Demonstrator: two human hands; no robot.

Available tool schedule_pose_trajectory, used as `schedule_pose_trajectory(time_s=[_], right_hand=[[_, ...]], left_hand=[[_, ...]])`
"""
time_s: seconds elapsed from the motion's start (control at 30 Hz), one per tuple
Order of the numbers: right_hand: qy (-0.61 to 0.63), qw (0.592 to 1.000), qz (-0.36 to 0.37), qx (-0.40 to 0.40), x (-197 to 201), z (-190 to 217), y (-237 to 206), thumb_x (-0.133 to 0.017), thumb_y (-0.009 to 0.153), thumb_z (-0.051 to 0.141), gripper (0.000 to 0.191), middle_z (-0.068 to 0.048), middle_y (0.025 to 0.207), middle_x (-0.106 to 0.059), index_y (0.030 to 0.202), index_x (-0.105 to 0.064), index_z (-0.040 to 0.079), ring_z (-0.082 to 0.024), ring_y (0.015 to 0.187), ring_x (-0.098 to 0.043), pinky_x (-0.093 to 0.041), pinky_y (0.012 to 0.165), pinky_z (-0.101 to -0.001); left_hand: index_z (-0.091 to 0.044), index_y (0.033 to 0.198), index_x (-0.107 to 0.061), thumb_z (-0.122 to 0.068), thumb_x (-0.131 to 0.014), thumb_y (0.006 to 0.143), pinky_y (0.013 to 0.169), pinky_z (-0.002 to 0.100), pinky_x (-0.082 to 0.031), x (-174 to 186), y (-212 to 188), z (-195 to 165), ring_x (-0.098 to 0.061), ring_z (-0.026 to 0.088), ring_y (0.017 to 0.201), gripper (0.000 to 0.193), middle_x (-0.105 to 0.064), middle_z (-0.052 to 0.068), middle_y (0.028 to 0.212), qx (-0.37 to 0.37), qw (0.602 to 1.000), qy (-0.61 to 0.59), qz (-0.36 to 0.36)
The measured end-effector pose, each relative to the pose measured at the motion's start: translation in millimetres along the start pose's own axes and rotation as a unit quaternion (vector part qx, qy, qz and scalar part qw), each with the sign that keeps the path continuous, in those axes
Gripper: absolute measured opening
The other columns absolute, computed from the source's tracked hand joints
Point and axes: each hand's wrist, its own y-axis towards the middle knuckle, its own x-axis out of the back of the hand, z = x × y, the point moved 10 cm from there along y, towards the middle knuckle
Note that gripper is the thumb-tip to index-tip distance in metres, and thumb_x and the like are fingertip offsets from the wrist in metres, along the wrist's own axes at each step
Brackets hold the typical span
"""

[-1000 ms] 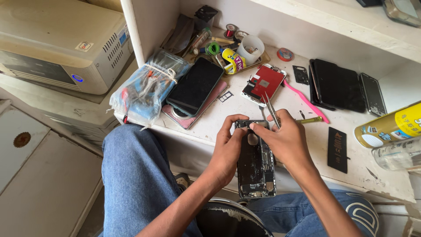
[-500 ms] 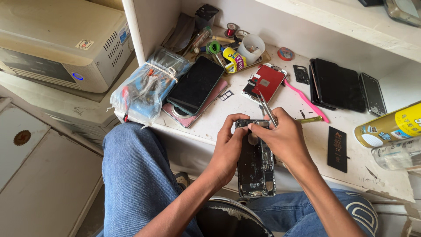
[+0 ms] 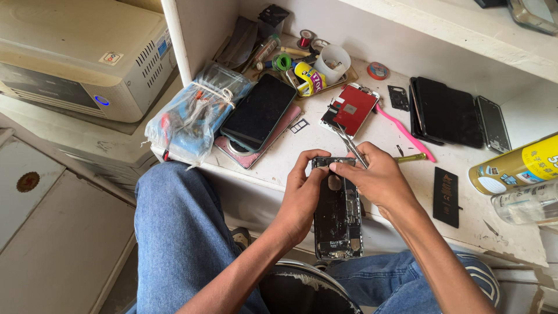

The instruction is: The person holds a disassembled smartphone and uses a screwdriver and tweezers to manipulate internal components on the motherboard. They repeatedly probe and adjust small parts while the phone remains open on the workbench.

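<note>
Phone chassis opened, held over lap at table edge | left hand closed on its 9 o'clock side | right hand pinching tweezers at its top | red screen panel at 12 o'clock.

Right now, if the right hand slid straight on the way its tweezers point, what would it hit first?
Probably the red-backed phone screen panel on the white bench: the right hand aims its tweezers up and away towards it. Depth is hard to judge.
</note>
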Motion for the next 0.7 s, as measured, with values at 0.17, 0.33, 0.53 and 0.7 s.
schedule_pose_trajectory(time_s=[0.17, 0.33, 0.53, 0.7], right_hand=[[0.006, 1.000, 0.006, 0.001, -2.3, 5.5, -0.8, -0.081, 0.082, 0.013, 0.029, -0.004, 0.090, -0.070, 0.103, -0.063, 0.002, -0.007, 0.086, -0.065, -0.049, 0.070, -0.0244], [-0.028, 0.999, -0.001, -0.031, -0.3, 4.6, -3.0, -0.080, 0.084, 0.018, 0.027, -0.002, 0.082, -0.063, 0.102, -0.064, 0.004, -0.007, 0.071, -0.053, -0.040, 0.059, -0.0264], [0.024, 0.999, 0.000, -0.037, 12.2, -5.2, -2.7, -0.067, 0.094, 0.027, 0.022, 0.004, 0.072, -0.048, 0.101, -0.068, 0.006, -0.005, 0.062, -0.043, -0.039, 0.055, -0.0241], [-0.121, 0.983, -0.115, 0.075, 61.5, -8.1, -17.8, -0.061, 0.100, 0.025, 0.022, -0.004, 0.068, -0.054, 0.100, -0.066, 0.004, -0.014, 0.058, -0.049, -0.040, 0.053, -0.0335]], left_hand=[[-0.012, 0.124, -0.057, -0.007, -0.049, 0.101, 0.061, 0.022, -0.046, 0.5, 0.1, 0.2, -0.056, 0.006, 0.074, 0.025, -0.066, 0.003, 0.087, 0.001, 1.000, -0.001, -0.002], [-0.012, 0.123, -0.057, -0.007, -0.049, 0.101, 0.060, 0.022, -0.046, 2.1, 2.0, 1.4, -0.057, 0.006, 0.073, 0.024, -0.066, 0.002, 0.086, -0.002, 1.000, -0.003, -0.006], [-0.013, 0.121, -0.059, -0.009, -0.051, 0.101, 0.057, 0.023, -0.046, 5.3, 2.0, 5.2, -0.056, 0.007, 0.070, 0.022, -0.064, 0.002, 0.083, -0.001, 1.000, 0.000, -0.019], [-0.013, 0.120, -0.059, -0.009, -0.050, 0.101, 0.058, 0.023, -0.049, 7.7, 3.0, 3.1, -0.058, 0.008, 0.071, 0.022, -0.064, 0.002, 0.084, 0.008, 0.999, -0.025, -0.020]])
